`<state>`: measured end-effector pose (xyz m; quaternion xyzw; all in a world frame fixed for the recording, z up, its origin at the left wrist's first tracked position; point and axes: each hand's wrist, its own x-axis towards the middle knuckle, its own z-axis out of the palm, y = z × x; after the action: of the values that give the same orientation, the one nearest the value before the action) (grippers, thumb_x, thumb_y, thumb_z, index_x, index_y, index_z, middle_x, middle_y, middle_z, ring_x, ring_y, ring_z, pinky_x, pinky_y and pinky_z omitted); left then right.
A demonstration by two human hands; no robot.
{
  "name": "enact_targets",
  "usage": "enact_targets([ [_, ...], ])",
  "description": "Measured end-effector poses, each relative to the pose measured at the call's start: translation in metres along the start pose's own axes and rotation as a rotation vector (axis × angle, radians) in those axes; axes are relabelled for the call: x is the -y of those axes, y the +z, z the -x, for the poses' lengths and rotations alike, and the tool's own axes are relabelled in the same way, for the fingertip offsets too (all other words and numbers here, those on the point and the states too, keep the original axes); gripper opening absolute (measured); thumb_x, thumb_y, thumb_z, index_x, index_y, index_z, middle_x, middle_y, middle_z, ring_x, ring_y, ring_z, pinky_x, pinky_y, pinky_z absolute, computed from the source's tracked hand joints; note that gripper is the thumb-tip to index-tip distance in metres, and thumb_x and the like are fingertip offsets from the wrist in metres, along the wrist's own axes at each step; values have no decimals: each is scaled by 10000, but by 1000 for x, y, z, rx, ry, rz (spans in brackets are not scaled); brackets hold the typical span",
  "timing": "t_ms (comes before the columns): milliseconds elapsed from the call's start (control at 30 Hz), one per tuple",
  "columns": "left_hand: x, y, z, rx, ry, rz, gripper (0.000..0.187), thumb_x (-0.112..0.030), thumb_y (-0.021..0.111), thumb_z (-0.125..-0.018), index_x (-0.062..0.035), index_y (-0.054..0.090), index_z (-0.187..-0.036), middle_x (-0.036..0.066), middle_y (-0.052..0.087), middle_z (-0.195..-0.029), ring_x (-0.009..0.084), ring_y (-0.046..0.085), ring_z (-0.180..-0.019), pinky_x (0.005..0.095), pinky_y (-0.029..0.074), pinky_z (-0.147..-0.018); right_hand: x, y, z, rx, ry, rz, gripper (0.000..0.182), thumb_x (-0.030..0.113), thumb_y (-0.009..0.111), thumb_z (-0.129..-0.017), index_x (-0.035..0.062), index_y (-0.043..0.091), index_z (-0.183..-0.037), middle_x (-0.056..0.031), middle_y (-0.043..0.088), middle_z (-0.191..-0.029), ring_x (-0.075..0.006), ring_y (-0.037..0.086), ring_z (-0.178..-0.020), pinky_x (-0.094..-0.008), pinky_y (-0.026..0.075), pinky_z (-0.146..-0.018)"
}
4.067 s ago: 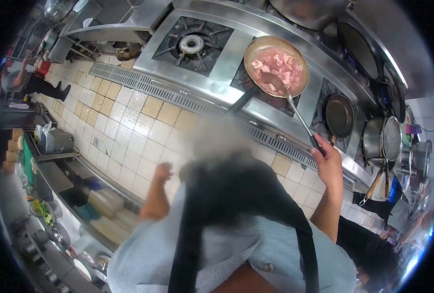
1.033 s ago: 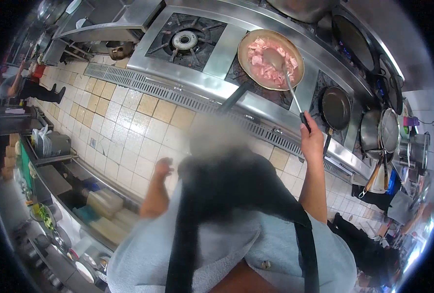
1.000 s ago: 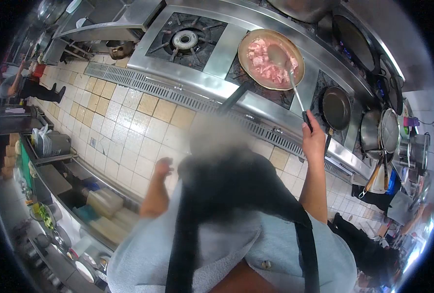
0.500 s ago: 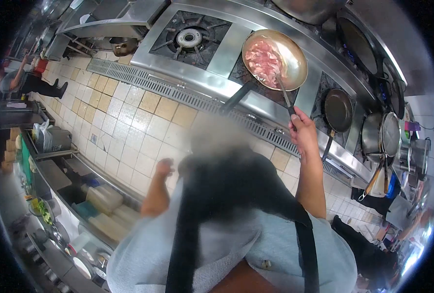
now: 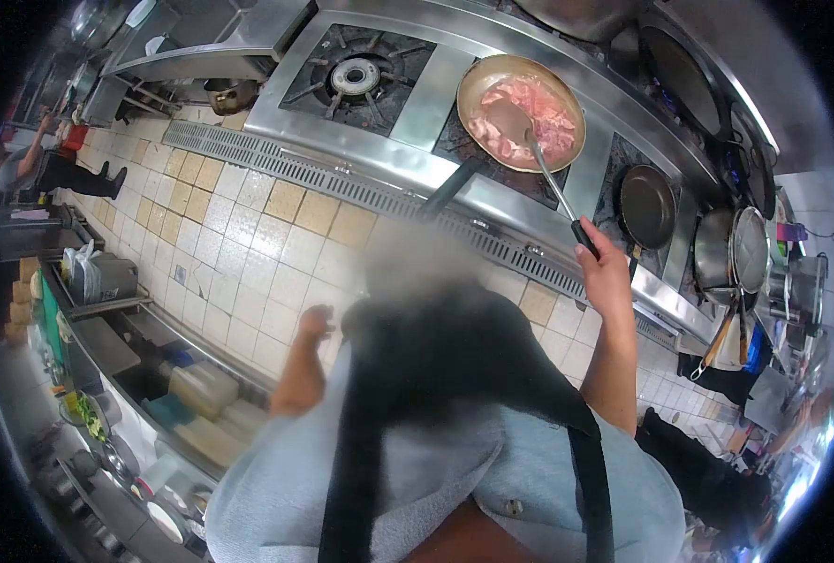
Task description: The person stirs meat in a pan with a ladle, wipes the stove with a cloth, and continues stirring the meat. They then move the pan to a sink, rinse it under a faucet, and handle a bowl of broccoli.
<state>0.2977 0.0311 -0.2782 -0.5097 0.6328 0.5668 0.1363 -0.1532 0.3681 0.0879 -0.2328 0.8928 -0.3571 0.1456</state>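
Note:
My right hand (image 5: 609,272) is closed around the black handle of a metal spatula (image 5: 550,178). Its broad head lies among the sliced pinkish raw meat (image 5: 553,117) in a light-coloured frying pan (image 5: 470,89). The pan sits on a stove burner, with its dark handle (image 5: 450,190) pointing toward me. My left hand (image 5: 317,323) hangs low beside my dark apron, apart from the pan handle. Its fingers are loosely bent and slightly apart, with nothing visible in them.
A bare burner (image 5: 354,77) is left of the pan; a small dark frying pan (image 5: 648,206) is right. A large pot (image 5: 717,251) stands farther right. Behind me on the left runs a counter with containers (image 5: 201,387). Another person (image 5: 65,172) is at far left, and a dark-clothed person (image 5: 698,469) is lower right.
My right hand has moved right and slightly down, and the spatula head has turned its broad face upward over the meat. The meat has spread rightward across the pan. My left hand stays put.

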Motion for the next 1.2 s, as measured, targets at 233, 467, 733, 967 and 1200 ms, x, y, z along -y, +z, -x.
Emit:
enact_targets([
  [233, -49, 2, 20, -35, -17, 54, 424, -299, 554, -847, -56, 507, -1192, 94, 596, -1043, 185, 584, -683, 343, 463, -615, -3, 5, -13, -133, 89, 87, 390, 119, 532, -834, 113, 527, -1224, -216, 586, -1093, -294, 580, -1022, -313, 425, -858],
  [467, -65, 5, 41, -78, -172, 198, 424, -304, 569, -837, -59, 515, -1178, 94, 599, -1039, 178, 590, -672, 326, 453, -575, -31, 10, -29, -365, -97, 185, 400, 114, 535, -838, 33, 500, -1228, -174, 642, -966, -268, 626, -882, -317, 455, -792],
  [733, -1, 0, 6, 56, -174, 157, 642, -296, 750, -643, -123, 510, -1212, 88, 521, -1214, 265, 454, -1146, 390, 349, -979, 9, 31, -24, 39, 455, -685, 443, 127, 523, -864, 63, 441, -1295, 3, 506, -645, -62, 402, -440, -198, 302, -382],
  [967, -21, 1, 9, 10, -166, 149, 610, -225, 759, -621, -115, 534, -1177, 64, 570, -1134, 249, 499, -1078, 383, 415, -909, 21, 11, -5, 26, 325, -494, 402, 88, 523, -862, 60, 488, -1262, 9, 534, -690, -45, 438, -526, -184, 351, -467],
  [1200, -32, 3, 16, -9, -212, 123, 497, -136, 741, -640, -100, 571, -1106, 73, 594, -1037, 231, 548, -972, 367, 496, -798, 10, -10, 5, -10, 121, -185, 383, 82, 547, -841, 60, 526, -1223, -94, 640, -943, -150, 583, -820, -263, 445, -768],
])
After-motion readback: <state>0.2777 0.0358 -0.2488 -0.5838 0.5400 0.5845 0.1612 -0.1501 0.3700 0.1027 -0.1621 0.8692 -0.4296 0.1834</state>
